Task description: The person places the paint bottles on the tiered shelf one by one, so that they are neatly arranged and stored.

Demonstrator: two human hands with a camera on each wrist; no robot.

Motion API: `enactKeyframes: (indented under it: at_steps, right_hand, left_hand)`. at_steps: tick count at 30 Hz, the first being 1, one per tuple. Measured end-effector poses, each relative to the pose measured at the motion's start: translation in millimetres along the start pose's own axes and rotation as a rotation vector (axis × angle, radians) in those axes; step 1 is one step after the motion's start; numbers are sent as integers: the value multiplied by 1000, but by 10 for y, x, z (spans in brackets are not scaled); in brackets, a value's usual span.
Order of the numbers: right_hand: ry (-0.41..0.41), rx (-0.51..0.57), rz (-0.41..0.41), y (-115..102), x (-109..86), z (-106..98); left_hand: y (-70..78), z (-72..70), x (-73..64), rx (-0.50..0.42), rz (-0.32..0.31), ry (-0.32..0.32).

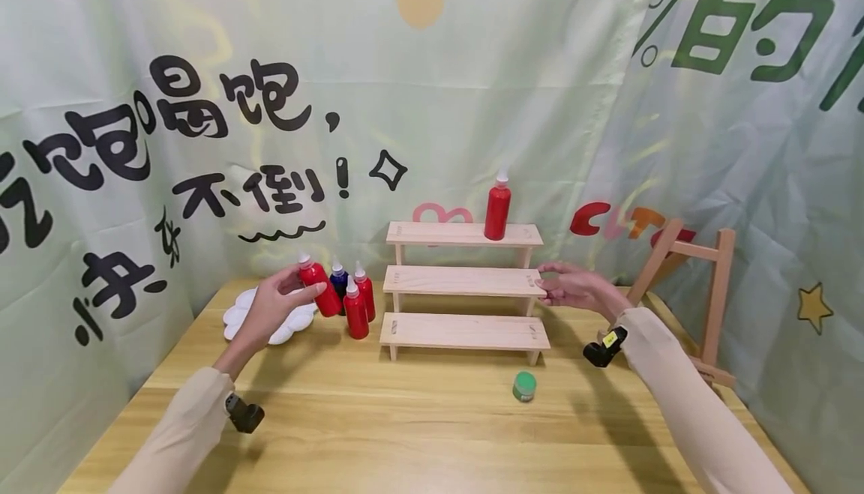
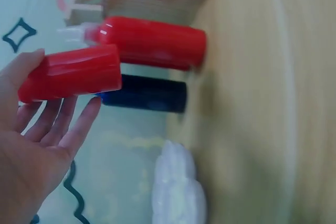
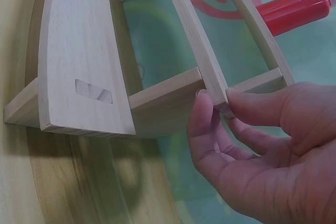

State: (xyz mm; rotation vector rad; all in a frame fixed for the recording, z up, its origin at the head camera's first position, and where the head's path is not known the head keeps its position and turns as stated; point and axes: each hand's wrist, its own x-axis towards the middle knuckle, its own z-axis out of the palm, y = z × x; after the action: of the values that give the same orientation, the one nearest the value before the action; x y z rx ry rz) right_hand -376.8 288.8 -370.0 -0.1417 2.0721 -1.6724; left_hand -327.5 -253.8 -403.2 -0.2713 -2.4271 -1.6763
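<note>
My left hand [image 1: 275, 305] grips a red squeeze bottle [image 1: 320, 289] with a white nozzle, tilted and lifted above the table. Just right of it stand two more red bottles [image 1: 355, 314] and a dark blue bottle [image 2: 149, 94], partly hidden in the head view. With thumb and fingers my right hand [image 1: 577, 287] pinches the right end of the middle step of a three-tier wooden shelf [image 1: 462, 281]. Another red bottle [image 1: 497, 211] stands upright on the top step, right of its middle.
A white flower-shaped palette [image 1: 286, 323] lies at the table's left, behind my left hand. A small green-lidded jar [image 1: 524, 386] sits in front of the shelf. At the right stands a wooden easel [image 1: 712, 299]. A printed curtain [image 1: 472, 119] hangs behind the table.
</note>
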Motion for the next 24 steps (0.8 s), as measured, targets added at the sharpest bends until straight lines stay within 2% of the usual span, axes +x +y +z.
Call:
enactKeyframes:
  at_steps: [8, 12, 18, 24]
  right_hand:
    - [13, 13, -3, 31, -11, -41]
    - [1, 30, -21, 40, -1, -51]
    - [-7, 28, -32, 32, 3, -59]
    - [3, -22, -1, 5, 16, -60]
  left_hand:
    - [317, 45, 135, -275, 22, 16]
    - [462, 79, 192, -338, 46, -1]
    - [652, 144, 333, -309, 102, -26]
    - [839, 173, 515, -159, 101, -65]
